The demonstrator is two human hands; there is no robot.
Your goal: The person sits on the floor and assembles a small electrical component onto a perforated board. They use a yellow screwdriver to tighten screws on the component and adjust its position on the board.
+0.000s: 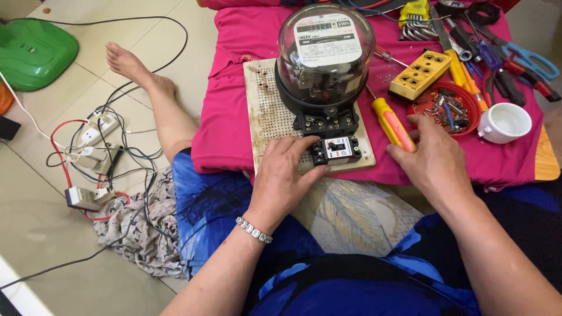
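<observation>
— Looking over the shoulder, what's the left hand [281,175] on?

— It rests on the near edge of the perforated board [266,111], fingers [304,143] curled together against the small black breaker [336,150], thumb touching its lower left corner. The breaker sits flat on the board, just below the round glass-domed electric meter [325,55].

— And the right hand [436,161]?

— It lies on the pink cloth [234,134], fingers closed over the tip end of the yellow-handled screwdriver [391,123], whose handle slants up towards the meter.

— What else is on the counter?

— Beyond that hand, a red dish of screws [448,108], a white cup [506,123], a yellow socket block [420,74] and a heap of pliers and cutters [503,64]. On the floor to the left lie tangled wires and sockets [93,152] and a green plastic lid [32,52].
</observation>
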